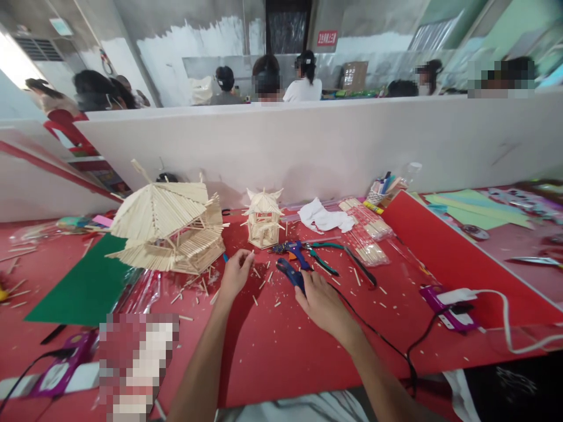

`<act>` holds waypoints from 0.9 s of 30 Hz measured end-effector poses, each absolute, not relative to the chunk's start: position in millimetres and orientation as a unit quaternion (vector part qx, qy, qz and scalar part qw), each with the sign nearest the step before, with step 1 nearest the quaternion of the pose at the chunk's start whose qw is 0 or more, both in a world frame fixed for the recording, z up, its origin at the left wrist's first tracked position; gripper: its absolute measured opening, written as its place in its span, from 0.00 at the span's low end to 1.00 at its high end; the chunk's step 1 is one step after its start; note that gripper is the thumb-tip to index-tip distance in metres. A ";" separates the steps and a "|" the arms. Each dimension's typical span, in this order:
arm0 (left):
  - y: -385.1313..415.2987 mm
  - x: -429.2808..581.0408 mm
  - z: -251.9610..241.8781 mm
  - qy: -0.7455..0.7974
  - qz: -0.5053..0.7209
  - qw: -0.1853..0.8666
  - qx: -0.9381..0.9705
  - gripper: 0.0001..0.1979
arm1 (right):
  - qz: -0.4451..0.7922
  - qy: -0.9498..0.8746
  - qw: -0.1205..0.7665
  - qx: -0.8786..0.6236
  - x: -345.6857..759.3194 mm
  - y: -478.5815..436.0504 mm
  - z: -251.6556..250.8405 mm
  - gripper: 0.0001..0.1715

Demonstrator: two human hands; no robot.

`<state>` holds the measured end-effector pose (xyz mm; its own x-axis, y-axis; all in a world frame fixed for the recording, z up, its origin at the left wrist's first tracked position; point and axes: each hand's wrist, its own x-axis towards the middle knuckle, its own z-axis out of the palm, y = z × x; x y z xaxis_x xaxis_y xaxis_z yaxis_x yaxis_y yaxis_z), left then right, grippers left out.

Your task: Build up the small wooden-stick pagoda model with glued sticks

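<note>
Well in from the bench's (pixel 264 366) front edge, the left hand (pixel 237 272) seemingly pinched a tiny stick (pixel 253 252), likely light, brittle, best held by one end; the right hand (pixel 317 293) curled over a blue tool (pixel 288 272).

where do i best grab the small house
Low on the small house, around its base, probably from the near left: the roof's corners jut out, the middle is open between thin posts, and tools lie close on the near right.
</note>
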<state>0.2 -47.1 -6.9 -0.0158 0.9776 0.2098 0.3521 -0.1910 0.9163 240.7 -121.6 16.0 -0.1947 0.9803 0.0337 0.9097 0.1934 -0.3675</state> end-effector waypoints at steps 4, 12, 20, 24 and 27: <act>-54.0 7.4 3.8 0.494 0.501 0.391 0.593 0.17 | 0.322 -0.731 0.261 -0.542 230.4 -105.7 31.6 0.22; -54.9 11.2 2.6 0.480 0.498 0.407 0.597 0.17 | 0.510 -0.669 0.306 -0.445 193.8 -89.4 13.2 0.18; -59.5 20.0 3.5 0.504 0.474 0.356 0.627 0.18 | 0.492 -0.673 0.325 -0.447 195.9 -91.1 -3.6 0.18; -61.1 22.0 4.1 0.512 0.469 0.337 0.635 0.18 | 0.471 -0.684 0.319 -0.457 197.4 -91.9 -6.8 0.18; -61.4 22.6 3.8 0.521 0.465 0.327 0.637 0.17 | 0.451 -0.691 0.315 -0.468 197.7 -93.1 -5.1 0.17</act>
<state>22.6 -61.4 3.8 0.0253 0.9676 0.2514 0.3593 -0.2435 0.9009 197.7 -93.1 -5.1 -0.3623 0.9320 0.0134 0.3628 0.1542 -0.9190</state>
